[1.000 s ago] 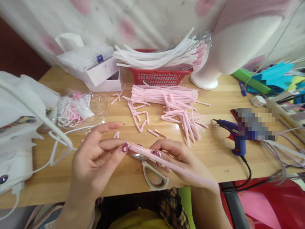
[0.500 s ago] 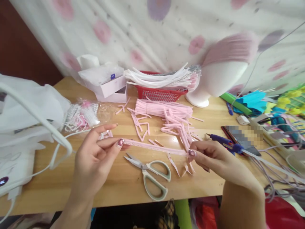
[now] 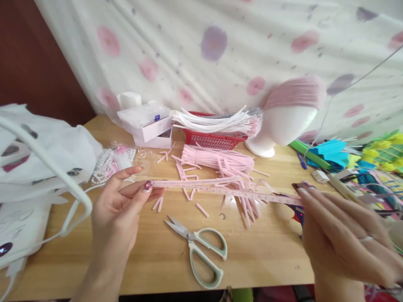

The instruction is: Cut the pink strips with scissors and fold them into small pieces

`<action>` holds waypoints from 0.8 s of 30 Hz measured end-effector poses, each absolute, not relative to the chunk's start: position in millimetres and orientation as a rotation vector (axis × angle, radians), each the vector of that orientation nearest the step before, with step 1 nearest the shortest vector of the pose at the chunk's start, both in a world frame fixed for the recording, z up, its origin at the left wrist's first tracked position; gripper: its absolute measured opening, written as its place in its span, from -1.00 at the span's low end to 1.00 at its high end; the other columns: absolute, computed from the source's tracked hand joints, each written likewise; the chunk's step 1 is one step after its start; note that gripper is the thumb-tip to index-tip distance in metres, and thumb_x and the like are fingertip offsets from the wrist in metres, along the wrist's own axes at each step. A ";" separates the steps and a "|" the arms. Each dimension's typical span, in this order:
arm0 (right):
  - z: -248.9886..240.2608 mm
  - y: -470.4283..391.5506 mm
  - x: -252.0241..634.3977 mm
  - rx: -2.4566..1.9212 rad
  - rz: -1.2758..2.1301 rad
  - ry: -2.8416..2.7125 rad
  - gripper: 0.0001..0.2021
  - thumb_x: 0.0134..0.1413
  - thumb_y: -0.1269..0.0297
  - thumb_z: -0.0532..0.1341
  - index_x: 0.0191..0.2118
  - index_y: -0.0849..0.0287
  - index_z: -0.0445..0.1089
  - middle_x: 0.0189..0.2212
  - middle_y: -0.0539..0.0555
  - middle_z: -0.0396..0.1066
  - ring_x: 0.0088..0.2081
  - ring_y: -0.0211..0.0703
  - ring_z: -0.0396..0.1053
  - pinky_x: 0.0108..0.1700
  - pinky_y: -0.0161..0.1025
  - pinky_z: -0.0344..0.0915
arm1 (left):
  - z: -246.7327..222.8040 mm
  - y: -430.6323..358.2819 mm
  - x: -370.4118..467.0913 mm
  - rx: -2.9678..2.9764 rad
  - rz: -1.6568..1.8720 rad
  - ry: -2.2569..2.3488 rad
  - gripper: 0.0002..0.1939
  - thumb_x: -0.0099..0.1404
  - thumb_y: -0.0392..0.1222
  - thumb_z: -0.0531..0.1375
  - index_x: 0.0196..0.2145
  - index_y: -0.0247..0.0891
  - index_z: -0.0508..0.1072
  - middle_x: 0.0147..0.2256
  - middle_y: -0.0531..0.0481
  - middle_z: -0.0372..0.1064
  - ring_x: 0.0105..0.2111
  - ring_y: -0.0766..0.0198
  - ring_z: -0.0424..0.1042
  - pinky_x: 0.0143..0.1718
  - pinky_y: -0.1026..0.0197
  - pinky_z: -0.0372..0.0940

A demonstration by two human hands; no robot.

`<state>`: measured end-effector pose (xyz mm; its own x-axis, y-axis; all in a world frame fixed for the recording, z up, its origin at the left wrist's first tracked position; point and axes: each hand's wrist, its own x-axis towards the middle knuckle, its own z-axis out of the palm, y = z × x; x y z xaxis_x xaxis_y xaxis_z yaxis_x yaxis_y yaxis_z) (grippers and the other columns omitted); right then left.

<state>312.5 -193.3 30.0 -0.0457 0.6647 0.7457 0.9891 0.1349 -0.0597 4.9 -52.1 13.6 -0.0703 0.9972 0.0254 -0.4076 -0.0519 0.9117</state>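
My left hand [image 3: 121, 209] pinches one end of a pale pink measuring tape [image 3: 233, 193] together with the end of a fuzzy pink stem [image 3: 204, 182]. The stem runs along the tape's upper edge, and its right end is free and bent. On the right, my right hand [image 3: 343, 239] holds the tape stretched out, with its fingers blurred. Scissors [image 3: 189, 237] with pale green handles lie slightly apart on the table below the tape. Behind it are a bundle of pink stems [image 3: 217, 158] and loose bent pieces.
A red basket [image 3: 210, 139] of white stems stands at the back beside a white head form [image 3: 291, 123]. Boxes [image 3: 153, 132], bagged beads [image 3: 115, 161] and a white lamp arm [image 3: 47, 153] are at left. Cables and a power strip [image 3: 343, 186] lie right.
My right hand has moved right and turned, drawing the tape out longer. The stem's right end has come free of it. The view has tilted, so the table things appear lower.
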 end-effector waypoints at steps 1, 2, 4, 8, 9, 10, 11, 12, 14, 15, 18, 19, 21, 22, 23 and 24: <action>19.9 -192.7 309.2 -1.541 -0.731 -1.746 -0.42 0.05 0.62 0.29 0.14 -0.08 0.45 -0.10 0.07 0.61 -0.05 0.17 0.53 0.06 0.10 0.37 | 12.0 -53.4 4.4 0.909 1.461 0.931 -0.60 0.04 -0.29 0.41 -0.16 -0.21 0.43 -0.49 0.11 0.60 -0.48 0.26 0.60 -0.36 0.33 0.48; 8.8 -191.7 305.2 -1.572 -0.695 -1.823 -0.53 0.10 0.58 0.26 0.09 -0.01 0.49 -0.10 0.09 0.61 -0.09 0.11 0.56 0.02 0.04 0.43 | 10.2 -54.7 3.8 0.938 1.461 0.952 -0.61 0.05 -0.28 0.41 -0.15 -0.20 0.43 -0.49 0.11 0.60 -0.47 0.26 0.60 -0.36 0.35 0.47; -12.2 -191.1 297.1 -1.683 -0.503 -1.936 -0.73 0.24 0.45 0.17 -0.08 0.09 0.57 -0.16 0.11 0.63 -0.18 0.01 0.61 -0.12 -0.13 0.53 | 6.1 -57.4 2.9 1.011 1.444 0.993 -0.62 0.09 -0.26 0.41 -0.14 -0.19 0.43 -0.47 0.11 0.60 -0.45 0.26 0.61 -0.35 0.36 0.46; -25.1 -205.3 287.2 -1.881 -0.185 -1.936 -0.74 0.27 0.15 0.18 -0.18 0.13 0.60 -0.20 0.15 0.64 -0.23 0.06 0.63 -0.23 -0.14 0.59 | 0.8 -62.2 5.0 1.143 1.371 1.046 -0.66 0.13 -0.18 0.39 -0.14 -0.18 0.43 -0.46 0.09 0.57 -0.45 0.21 0.60 -0.28 0.25 0.50; -20.4 -211.5 284.4 -1.903 -0.164 -1.888 -0.75 0.25 0.14 0.21 -0.16 0.12 0.59 -0.19 0.15 0.63 -0.20 0.08 0.62 -0.20 -0.11 0.59 | 0.6 -63.7 6.1 1.179 1.345 1.064 -0.67 0.14 -0.16 0.38 -0.15 -0.18 0.44 -0.45 0.08 0.57 -0.44 0.19 0.60 -0.27 0.21 0.51; -13.2 -217.6 280.4 -1.914 -0.158 -1.814 -0.77 0.24 0.16 0.22 -0.13 0.10 0.57 -0.15 0.15 0.62 -0.16 0.10 0.61 -0.15 -0.08 0.58 | 0.8 -65.5 7.3 1.226 1.318 1.089 -0.69 0.16 -0.14 0.37 -0.15 -0.18 0.45 -0.42 0.05 0.58 -0.43 0.16 0.60 -0.27 0.18 0.52; -4.4 -222.9 274.8 -1.885 -0.199 -1.731 -0.80 0.24 0.21 0.21 -0.12 0.07 0.56 -0.14 0.14 0.61 -0.13 0.11 0.59 -0.10 -0.05 0.55 | 1.5 -67.9 8.4 1.286 1.288 1.116 -0.71 0.17 -0.12 0.35 -0.15 -0.18 0.47 -0.38 0.02 0.58 -0.40 0.13 0.61 -0.27 0.16 0.53; 4.9 -226.5 267.5 -1.848 -0.203 -1.625 -0.82 0.25 0.29 0.20 -0.10 0.04 0.53 -0.11 0.12 0.59 -0.09 0.12 0.57 0.00 0.00 0.49 | 2.5 -70.7 9.3 1.355 1.252 1.140 -0.73 0.19 -0.11 0.32 -0.15 -0.18 0.48 -0.33 -0.02 0.59 -0.36 0.11 0.62 -0.28 0.17 0.53; 21.6 -225.7 248.6 -1.641 -0.176 -1.491 -0.77 0.27 0.36 0.16 -0.05 -0.01 0.50 -0.07 0.11 0.55 -0.01 0.12 0.51 0.08 0.01 0.41 | 5.7 -77.7 10.2 1.507 1.156 1.158 -0.77 0.22 -0.10 0.28 -0.16 -0.17 0.50 -0.26 -0.05 0.59 -0.31 0.10 0.62 -0.32 0.21 0.52; 27.6 -220.7 238.0 -1.609 -0.151 -1.491 -0.75 0.31 0.32 0.11 -0.03 -0.05 0.48 -0.02 0.09 0.52 0.06 0.10 0.47 0.10 -0.01 0.38 | 7.7 -81.5 10.1 1.581 1.102 1.140 -0.79 0.23 -0.10 0.26 -0.17 -0.15 0.51 -0.25 -0.04 0.59 -0.30 0.11 0.62 -0.34 0.24 0.51; 32.6 -190.6 209.0 -1.508 0.320 -1.493 -0.65 0.41 0.13 -0.01 0.15 0.01 0.38 0.15 0.14 0.39 0.19 0.10 0.34 0.17 0.00 0.31 | 14.9 -91.2 7.7 1.732 0.984 1.030 -0.84 0.25 -0.15 0.23 -0.20 -0.08 0.54 -0.27 0.00 0.59 -0.33 0.15 0.62 -0.32 0.29 0.49; 30.2 -178.5 201.8 -1.474 0.600 -1.494 -0.61 0.43 0.07 -0.05 0.20 0.00 0.32 0.15 0.14 0.38 0.19 0.05 0.34 0.18 -0.04 0.30 | 17.1 -93.0 6.4 1.753 0.976 1.019 -0.85 0.25 -0.15 0.23 -0.21 -0.06 0.55 -0.27 0.01 0.60 -0.33 0.16 0.62 -0.30 0.30 0.49; 21.1 -157.1 192.2 -1.320 1.095 -1.432 -0.52 0.42 -0.06 -0.09 0.15 0.10 0.35 -0.01 0.17 0.48 0.04 -0.04 0.43 0.12 -0.09 0.32 | 20.4 -93.4 3.4 1.754 0.990 1.071 -0.85 0.24 -0.13 0.25 -0.21 -0.02 0.57 -0.27 0.02 0.60 -0.34 0.17 0.62 -0.33 0.33 0.47; 15.4 -149.2 189.7 -1.239 1.288 -1.387 -0.47 0.42 -0.09 -0.14 0.15 0.15 0.33 -0.15 0.16 0.51 -0.11 -0.10 0.47 0.02 -0.13 0.37 | 21.2 -92.2 2.0 1.745 1.005 1.115 -0.85 0.22 -0.12 0.27 -0.22 -0.01 0.57 -0.27 0.03 0.61 -0.34 0.17 0.61 -0.36 0.33 0.47; 9.5 -143.6 188.5 -1.167 1.408 -1.368 -0.42 0.40 -0.14 -0.15 0.14 0.19 0.33 -0.30 0.12 0.50 -0.28 -0.16 0.45 -0.14 -0.19 0.39 | 21.5 -90.2 1.0 1.738 1.020 1.150 -0.84 0.20 -0.11 0.29 -0.22 -0.02 0.58 -0.27 0.02 0.61 -0.35 0.16 0.60 -0.35 0.33 0.46; 4.1 -140.0 188.1 -1.131 1.468 -1.358 -0.40 0.38 -0.17 -0.14 0.13 0.21 0.33 -0.39 0.07 0.46 -0.38 -0.20 0.39 -0.24 -0.23 0.37 | 21.2 -87.6 0.4 1.736 1.032 1.171 -0.83 0.19 -0.11 0.30 -0.22 -0.03 0.58 -0.27 0.01 0.61 -0.34 0.15 0.60 -0.32 0.31 0.46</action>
<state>188.1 -140.0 4.1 -0.2609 0.9619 -0.0817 0.0066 -0.0828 -0.9965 0.4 -87.6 21.2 0.2442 0.9503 0.1934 0.3115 -0.2657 0.9124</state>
